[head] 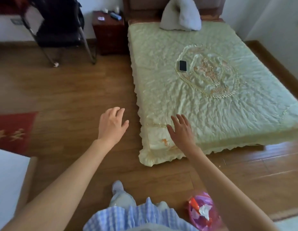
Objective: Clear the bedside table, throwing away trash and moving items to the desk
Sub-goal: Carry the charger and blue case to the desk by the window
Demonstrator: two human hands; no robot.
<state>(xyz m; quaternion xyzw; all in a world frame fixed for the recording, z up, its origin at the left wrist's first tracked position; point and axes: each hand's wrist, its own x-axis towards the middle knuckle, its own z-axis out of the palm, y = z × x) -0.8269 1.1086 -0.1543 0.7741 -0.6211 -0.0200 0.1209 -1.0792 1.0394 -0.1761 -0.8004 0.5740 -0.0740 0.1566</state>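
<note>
The bedside table (108, 30) stands far from the person, at the head end of the bed (203, 84), tight against the bed's left side. Both hands are held out in front, down by the foot end of the bed — so the table is straight ahead and a little to the left.

The left hand (112, 125) hangs over the wood floor (70, 90) beside the bed, fingers spread, holding nothing. The right hand (182, 130) floats over the bed's near corner, also spread wide and empty.

The left hand is on the table's side, so I think it is a bit nearer, but neither can reach it yet.

Small things sit on the table top — a dark long thing (116, 15) and a little pale scrap (101, 18). They are too small to name.

A pink trash bag (202, 210) sits by the person's feet, at the foot end.
</note>
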